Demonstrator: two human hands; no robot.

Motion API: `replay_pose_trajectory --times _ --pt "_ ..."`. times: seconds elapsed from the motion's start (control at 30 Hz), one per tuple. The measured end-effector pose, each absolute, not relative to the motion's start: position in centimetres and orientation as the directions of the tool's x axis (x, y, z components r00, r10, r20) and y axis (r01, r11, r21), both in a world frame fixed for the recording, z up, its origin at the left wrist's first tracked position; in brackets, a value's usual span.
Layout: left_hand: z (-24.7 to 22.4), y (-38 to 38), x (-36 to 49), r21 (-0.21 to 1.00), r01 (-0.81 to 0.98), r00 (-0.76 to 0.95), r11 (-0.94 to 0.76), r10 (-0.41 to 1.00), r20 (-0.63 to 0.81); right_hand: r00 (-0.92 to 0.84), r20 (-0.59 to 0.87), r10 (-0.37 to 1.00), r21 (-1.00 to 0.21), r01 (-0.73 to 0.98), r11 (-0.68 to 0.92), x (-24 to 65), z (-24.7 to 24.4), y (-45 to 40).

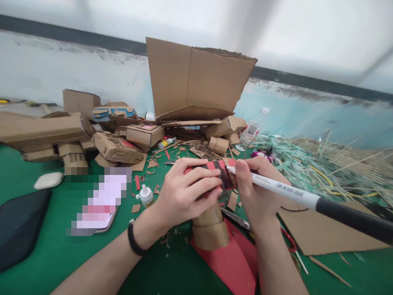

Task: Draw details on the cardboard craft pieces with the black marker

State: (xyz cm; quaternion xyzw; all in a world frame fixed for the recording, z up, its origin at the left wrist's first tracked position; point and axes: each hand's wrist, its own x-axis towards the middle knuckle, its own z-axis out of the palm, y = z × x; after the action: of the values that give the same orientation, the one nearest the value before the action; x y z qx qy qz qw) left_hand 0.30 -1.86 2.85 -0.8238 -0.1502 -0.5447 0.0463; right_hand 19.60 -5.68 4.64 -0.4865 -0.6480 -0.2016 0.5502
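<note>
1. At far left on the green table covering [58, 250], we note a partly pixelated phone [106, 200]; nearer the hands stands a small white-capped bottle [146, 196].
2. We find the left hand [184, 188] curled over the striped cardboard piece [226, 180], fingers close together and pressing its top and near side; its thumb is out of sight.
3. The piece sits between both hands, just above a brown cardboard tube [211, 237]. The hands hide any join, so we cannot tell whether the two are attached.
4. Handling: we judge the piece light and fairly stiff, not slippery, yet liable to dent under hard pressure. We would take hold around its banded body with a broad, gentle grip, avoiding edges that could peel.
5. Appearance: we record red and black bands, with bare brown towards the right end.
6. Beneath the tube we see a red sheet [236, 270].
7. We find the right hand [259, 200] pinching a white-and-black marker [287, 190] under its thumb, the white end at the bands. From this view, we cannot confirm contact.
</note>
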Motion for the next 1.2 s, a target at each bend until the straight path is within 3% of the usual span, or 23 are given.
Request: replay_pose_trajectory --times 0.2,0.47,0.7,0.97,1.2 --pt "2.8 -1.9 0.39 0.09 0.299 0.347 -0.95 0.196 0.917 0.147 0.89 0.431 -0.364 0.799 0.479 19.5 4.13 -5.34" --pt "2.73 -1.87 0.49 0.091 0.296 0.34 -0.951 0.194 0.92 0.148 0.887 0.437 -0.365 0.805 0.467 19.31 4.28 -5.27" --pt "2.67 -1.85 0.51 0.091 0.302 0.347 -0.949 0.198 0.917 0.096 0.912 0.4 -0.289 0.84 0.459 19.24 4.45 -5.05" --pt "2.64 -1.84 0.49 0.079 0.294 0.335 -0.953 0.18 0.925 0.175 0.89 0.42 -0.379 0.797 0.471 19.3 4.21 -5.67" --pt "2.61 -1.84 0.56 0.084 0.294 0.332 -0.952 0.185 0.925 0.168 0.896 0.411 -0.374 0.785 0.493 19.14 4.09 -5.04"
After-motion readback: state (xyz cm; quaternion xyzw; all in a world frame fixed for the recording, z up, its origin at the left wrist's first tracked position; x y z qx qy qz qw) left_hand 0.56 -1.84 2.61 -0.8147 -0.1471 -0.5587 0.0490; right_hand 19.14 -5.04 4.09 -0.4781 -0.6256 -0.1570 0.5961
